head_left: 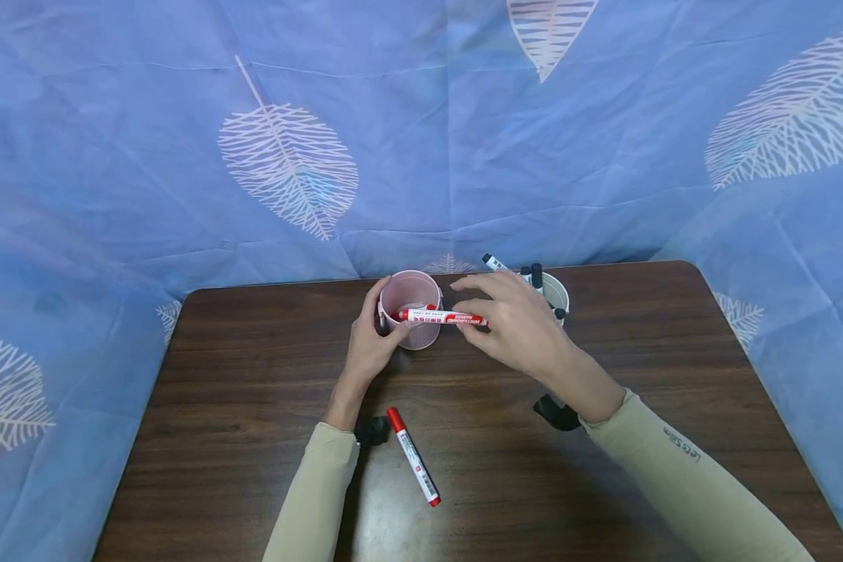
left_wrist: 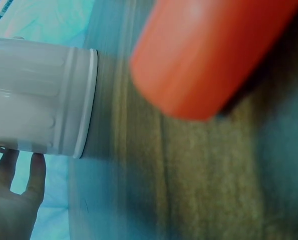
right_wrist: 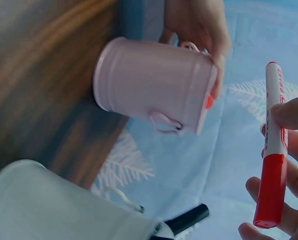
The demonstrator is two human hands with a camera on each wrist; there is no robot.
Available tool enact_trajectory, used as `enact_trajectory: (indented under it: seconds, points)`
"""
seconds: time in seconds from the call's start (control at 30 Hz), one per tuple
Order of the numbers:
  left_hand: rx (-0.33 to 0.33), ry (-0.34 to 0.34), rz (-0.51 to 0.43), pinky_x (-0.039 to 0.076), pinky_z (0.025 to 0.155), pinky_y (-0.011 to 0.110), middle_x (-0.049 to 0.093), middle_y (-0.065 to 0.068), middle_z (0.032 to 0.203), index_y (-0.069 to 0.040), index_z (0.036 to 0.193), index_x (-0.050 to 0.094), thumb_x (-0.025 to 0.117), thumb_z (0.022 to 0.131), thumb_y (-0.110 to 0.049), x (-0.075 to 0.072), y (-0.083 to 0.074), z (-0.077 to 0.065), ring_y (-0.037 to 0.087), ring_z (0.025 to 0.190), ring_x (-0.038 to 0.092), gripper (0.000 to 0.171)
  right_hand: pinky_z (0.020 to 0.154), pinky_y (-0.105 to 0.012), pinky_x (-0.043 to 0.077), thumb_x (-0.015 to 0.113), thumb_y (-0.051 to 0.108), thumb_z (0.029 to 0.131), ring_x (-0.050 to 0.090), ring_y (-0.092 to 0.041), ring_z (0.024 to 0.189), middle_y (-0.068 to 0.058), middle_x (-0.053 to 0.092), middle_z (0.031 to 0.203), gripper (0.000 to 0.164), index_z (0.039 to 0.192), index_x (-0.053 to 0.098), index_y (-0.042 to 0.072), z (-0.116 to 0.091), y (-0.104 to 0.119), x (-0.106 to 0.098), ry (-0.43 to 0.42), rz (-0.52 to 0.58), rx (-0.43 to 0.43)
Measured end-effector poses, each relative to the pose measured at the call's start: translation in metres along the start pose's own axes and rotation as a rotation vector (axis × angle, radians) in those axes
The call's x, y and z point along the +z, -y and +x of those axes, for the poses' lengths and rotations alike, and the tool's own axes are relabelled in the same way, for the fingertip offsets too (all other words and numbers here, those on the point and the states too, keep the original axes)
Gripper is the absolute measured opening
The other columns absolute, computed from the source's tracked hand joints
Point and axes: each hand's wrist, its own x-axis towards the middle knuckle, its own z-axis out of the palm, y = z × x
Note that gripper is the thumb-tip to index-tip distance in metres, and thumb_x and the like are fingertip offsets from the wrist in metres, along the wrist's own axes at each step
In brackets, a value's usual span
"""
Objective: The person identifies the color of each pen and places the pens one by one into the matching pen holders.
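Note:
A small pink bucket (head_left: 410, 341) stands upright near the table's back edge. My left hand (head_left: 371, 343) grips its left side, thumb at the near rim; the right wrist view shows the same hand (right_wrist: 206, 25) at the bucket's mouth. Between thumb and fingers my right hand (head_left: 516, 324) pinches a red-and-white marker (head_left: 435, 316), held level above the pink bucket's opening. That marker (right_wrist: 275, 135) has its red cap towards the little finger in the right wrist view. Something red (right_wrist: 209, 101) shows at the pink bucket's rim.
Behind my right hand stands a white bucket (head_left: 558, 290) with several black-capped markers (head_left: 537, 275). Another red marker (head_left: 414, 460) lies on the brown table (head_left: 253, 453) between my forearms; its cap (left_wrist: 204, 60) looms large in the left wrist view. Blue leaf-print cloth (head_left: 421, 156) hangs behind.

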Motion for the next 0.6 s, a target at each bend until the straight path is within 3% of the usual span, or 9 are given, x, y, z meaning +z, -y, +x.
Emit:
enact_trajectory:
  seconds: [0.2,0.6]
  points:
    - [-0.029,0.006,0.013,0.042,0.105,0.049,0.05,0.0,0.145,-0.038,0.151,0.035,0.077,0.088,-0.028,-0.002,-0.001,-0.001,0.02,0.127,0.052,0.077,0.105,-0.052,0.04,0.081,0.018,0.08,0.062,-0.024,0.109,-0.006,0.067,0.12,0.016,0.095,0.08,0.012,0.008,-0.005,-0.007,-0.036,-0.012,-0.028]
    - [-0.036,0.016,0.006,0.041,0.107,0.047,0.049,-0.003,0.145,-0.038,0.152,0.033,0.077,0.088,-0.025,-0.002,-0.001,0.0,0.017,0.128,0.049,0.079,0.107,-0.055,0.037,0.081,0.016,0.081,0.061,-0.024,0.111,-0.007,0.067,0.119,0.017,0.096,0.08,0.01,0.014,-0.01,-0.008,0.016,-0.029,-0.004]
